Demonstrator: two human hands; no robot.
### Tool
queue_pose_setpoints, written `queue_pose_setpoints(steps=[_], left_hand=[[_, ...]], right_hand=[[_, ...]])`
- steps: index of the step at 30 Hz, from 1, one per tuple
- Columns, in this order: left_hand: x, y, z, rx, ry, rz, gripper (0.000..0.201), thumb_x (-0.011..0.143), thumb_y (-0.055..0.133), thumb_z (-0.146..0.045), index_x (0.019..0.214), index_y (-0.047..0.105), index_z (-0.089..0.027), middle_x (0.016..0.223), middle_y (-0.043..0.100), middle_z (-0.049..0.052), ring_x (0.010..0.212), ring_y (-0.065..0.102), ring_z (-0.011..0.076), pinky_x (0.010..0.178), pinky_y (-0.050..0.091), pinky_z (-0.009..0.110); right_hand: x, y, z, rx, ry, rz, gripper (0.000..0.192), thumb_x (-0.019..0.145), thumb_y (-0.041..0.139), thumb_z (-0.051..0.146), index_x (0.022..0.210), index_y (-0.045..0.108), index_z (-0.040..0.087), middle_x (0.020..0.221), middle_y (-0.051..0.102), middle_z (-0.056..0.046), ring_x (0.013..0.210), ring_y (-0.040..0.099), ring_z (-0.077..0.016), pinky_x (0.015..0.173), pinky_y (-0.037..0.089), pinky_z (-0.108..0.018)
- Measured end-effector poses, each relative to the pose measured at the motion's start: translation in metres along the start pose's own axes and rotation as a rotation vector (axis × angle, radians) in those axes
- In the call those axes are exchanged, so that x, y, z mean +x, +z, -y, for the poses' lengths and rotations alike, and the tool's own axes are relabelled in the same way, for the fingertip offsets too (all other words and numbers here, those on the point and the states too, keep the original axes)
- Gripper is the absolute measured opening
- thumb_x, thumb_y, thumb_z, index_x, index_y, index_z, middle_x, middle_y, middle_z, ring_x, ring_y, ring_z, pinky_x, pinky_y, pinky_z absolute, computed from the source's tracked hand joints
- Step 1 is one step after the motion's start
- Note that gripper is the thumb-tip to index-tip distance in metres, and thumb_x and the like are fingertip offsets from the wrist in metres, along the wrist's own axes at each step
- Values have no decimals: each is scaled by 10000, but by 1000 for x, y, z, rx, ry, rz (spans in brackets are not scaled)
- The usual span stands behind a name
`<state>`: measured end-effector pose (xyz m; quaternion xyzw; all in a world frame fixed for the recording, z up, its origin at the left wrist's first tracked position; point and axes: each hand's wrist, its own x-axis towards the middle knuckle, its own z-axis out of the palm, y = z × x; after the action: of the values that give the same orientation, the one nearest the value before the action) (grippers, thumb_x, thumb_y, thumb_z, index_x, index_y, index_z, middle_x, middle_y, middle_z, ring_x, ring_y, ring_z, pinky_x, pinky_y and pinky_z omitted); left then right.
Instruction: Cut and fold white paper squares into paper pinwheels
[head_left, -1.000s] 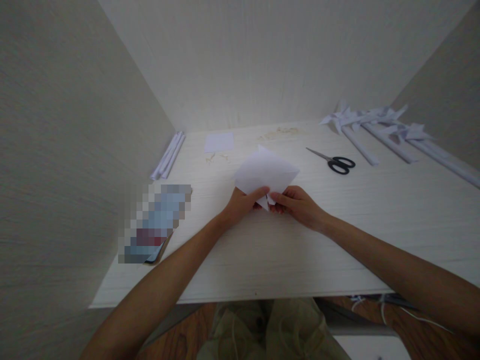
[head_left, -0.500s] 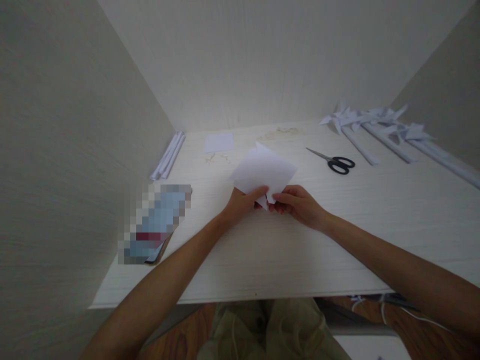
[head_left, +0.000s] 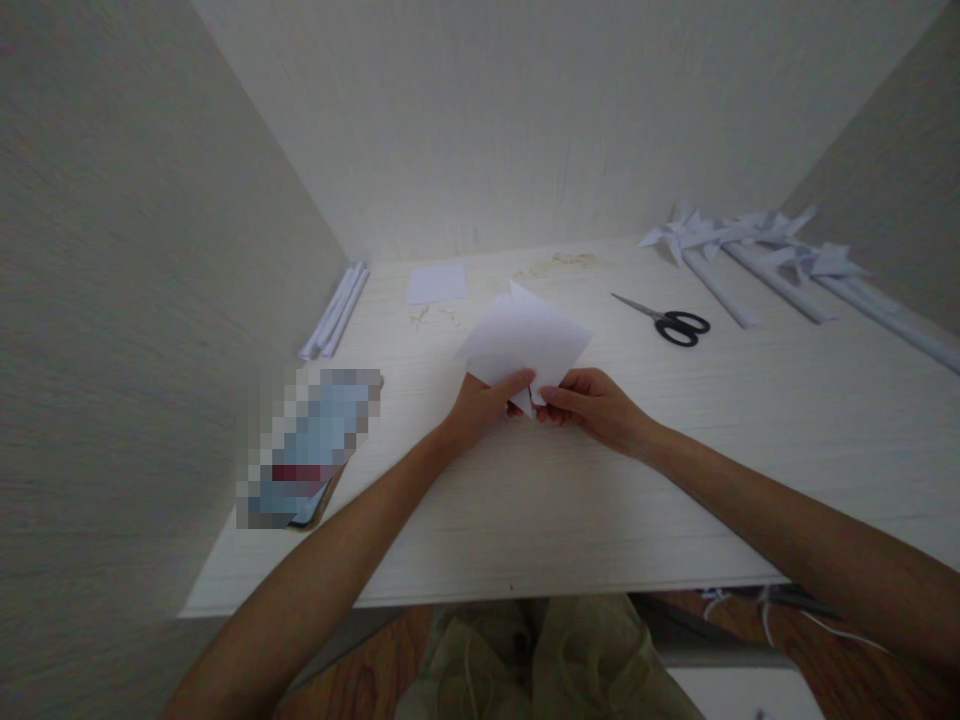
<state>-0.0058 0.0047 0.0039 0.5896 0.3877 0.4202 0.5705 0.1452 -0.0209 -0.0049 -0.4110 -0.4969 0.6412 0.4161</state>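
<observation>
**Two hands pinch a folded white sheet over a pale worktop**

Nearest to me, bare forearms stretch in from the front edge of the worktop (head_left: pixel 525 520), a pale board with a fine, streaky wood grain and a matt finish. Below its lip hangs some crumpled olive cloth (head_left: pixel 547 660), over a brown wooden floor.

The left hand (head_left: pixel 480 405) and the right hand (head_left: pixel 592 405) meet at the middle, fingertips almost touching, both clamped on the lower corner of a folded paper (head_left: pixel 525 340). The sheet is thin, smooth and plain white, folded into an angular, kite-like shape with sharp creases; a small pointed flap pokes out below the fingers and another tip rises at its far edge. It is lifted slightly off the board and tilts away from the person.

To the left lies a flat rectangular object (head_left: pixel 311 450), blurred out, so I cannot tell what it is. Further back on the left, slim rolled paper tubes (head_left: pixel 335 310) lie side by side against the wall. Beyond the folded sheet rests a small flat square of paper (head_left: pixel 437 283), with a few tiny scraps near it. To the right lie scissors (head_left: pixel 667 322) with black loop handles and grey blades, shut. At the far right corner, paper pinwheels (head_left: pixel 750 245) on long rolled sticks lie in a loose row.

Plain off-white panels with a faint woven texture wall in three sides.
</observation>
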Motion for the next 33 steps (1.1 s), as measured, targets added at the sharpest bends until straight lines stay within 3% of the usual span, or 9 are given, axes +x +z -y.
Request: queue_pose_setpoints(steps=[7, 15, 33], left_hand=[[0, 0, 1, 12, -13, -18, 246, 667, 582, -338, 542, 531, -133, 453, 534, -6, 398, 467, 77, 381, 364, 198], [-1, 0, -1, 42, -8, 24, 264, 684, 566, -344, 535, 537, -128, 461, 545, 4, 410, 474, 78, 392, 365, 199], [0, 0, 2, 25, -30, -6, 243, 654, 599, -350, 574, 546, -127, 478, 566, 2, 406, 494, 80, 380, 390, 187]], right_hand=[[-1, 1, 2, -58, 1, 42, 292, 645, 659, 414, 603, 617, 128, 557, 606, -20, 481, 459, -65, 494, 336, -232], [0, 5, 5, 105, 72, -26, 266, 572, 691, 366, 542, 582, 125, 527, 613, -28, 442, 479, -72, 473, 338, -240], [2, -3, -4, -102, -16, 25, 299, 656, 645, 418, 603, 633, 124, 574, 609, -27, 491, 468, -66, 496, 352, -228]])
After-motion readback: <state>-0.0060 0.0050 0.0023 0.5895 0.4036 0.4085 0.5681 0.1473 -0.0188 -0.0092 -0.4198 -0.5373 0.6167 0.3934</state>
